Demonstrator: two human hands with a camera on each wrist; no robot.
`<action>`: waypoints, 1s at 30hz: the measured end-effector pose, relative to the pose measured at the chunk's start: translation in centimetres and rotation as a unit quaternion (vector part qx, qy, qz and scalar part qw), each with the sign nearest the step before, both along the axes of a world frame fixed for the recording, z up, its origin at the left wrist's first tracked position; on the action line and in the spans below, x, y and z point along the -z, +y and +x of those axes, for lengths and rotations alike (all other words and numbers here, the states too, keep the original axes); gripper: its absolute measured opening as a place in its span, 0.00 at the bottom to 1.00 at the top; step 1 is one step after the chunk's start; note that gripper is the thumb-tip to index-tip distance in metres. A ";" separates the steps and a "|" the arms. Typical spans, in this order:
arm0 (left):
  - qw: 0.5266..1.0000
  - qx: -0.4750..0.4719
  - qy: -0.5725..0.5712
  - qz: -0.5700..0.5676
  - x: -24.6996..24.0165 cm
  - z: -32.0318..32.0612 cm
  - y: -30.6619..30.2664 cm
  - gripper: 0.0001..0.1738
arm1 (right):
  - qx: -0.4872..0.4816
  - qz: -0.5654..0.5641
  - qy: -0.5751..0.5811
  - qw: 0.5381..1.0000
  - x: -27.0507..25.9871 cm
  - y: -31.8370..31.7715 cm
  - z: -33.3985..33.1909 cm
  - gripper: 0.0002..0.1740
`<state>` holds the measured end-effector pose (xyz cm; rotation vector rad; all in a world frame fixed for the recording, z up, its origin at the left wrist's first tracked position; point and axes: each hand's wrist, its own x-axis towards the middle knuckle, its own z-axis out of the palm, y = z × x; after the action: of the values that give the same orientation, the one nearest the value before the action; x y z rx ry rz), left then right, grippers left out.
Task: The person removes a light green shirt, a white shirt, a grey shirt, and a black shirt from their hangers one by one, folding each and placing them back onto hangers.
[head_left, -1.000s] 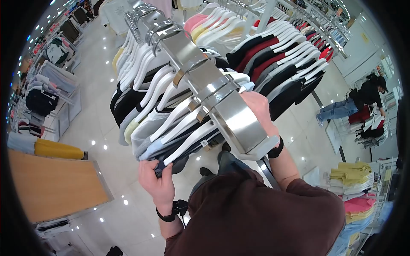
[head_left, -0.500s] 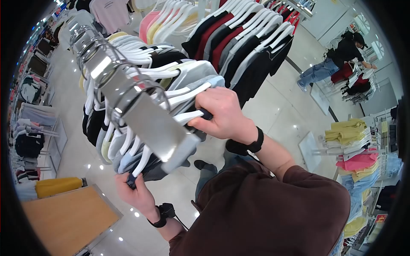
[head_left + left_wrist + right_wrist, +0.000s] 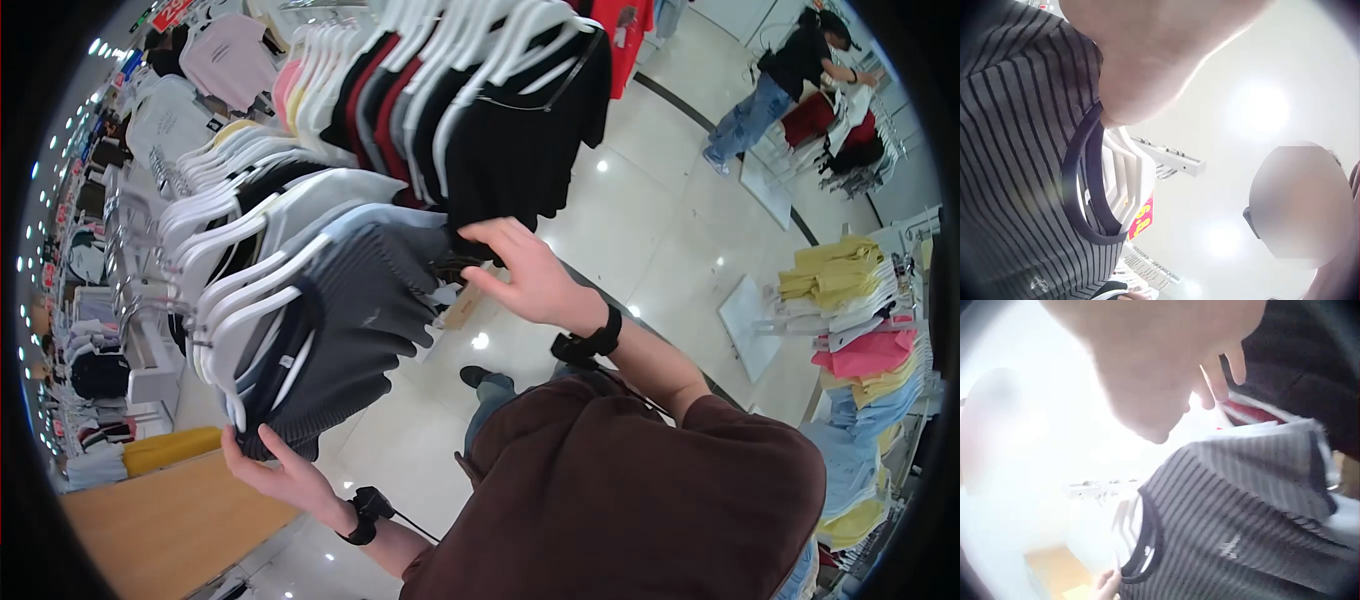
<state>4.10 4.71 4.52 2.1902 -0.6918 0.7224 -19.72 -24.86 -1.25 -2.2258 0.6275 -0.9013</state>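
A dark grey striped T-shirt [image 3: 350,320] with a navy neckband [image 3: 1074,181] hangs on a white hanger [image 3: 232,345] at the near end of the rack, its front turned toward me. My left hand [image 3: 285,478] holds its near shoulder at the hanger's end, thumb and fingers on either side of the cloth. On the far side, my right hand [image 3: 535,275] is beside the other sleeve, fingers extended and holding nothing. A small light print [image 3: 1230,547] shows on the shirt's chest.
More shirts hang behind it on a metal rail [image 3: 130,250]. A black top [image 3: 525,140] hangs on the neighbouring row. A wooden table top [image 3: 175,515] stands at lower left. Another person [image 3: 790,80] works at a rack far right; folded clothes [image 3: 835,270] fill a stand below.
My right hand has let go of the hanger's far end and opened. The striped T-shirt has swung round to face me, and the view has shifted so the rail lies further left.
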 end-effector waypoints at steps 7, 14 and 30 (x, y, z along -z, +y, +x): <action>0.945 0.239 0.144 0.169 3.7 -15.5 -3.2 0.29 | 0.106 0.278 0.489 0.820 34.5 -1.8 -30.6 0.30; 0.519 0.258 0.736 0.349 17.1 -26.1 6.6 0.41 | 0.273 0.613 0.451 0.589 38.9 10.2 -58.0 0.24; 0.215 0.119 0.948 0.201 8.1 -31.2 -10.2 0.43 | 0.183 0.472 0.455 0.733 37.8 3.3 -52.2 0.29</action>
<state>-27.06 -5.47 -3.59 1.3696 0.3502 -2.3595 -71.89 -21.58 -39.06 -1.4279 1.5717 0.4602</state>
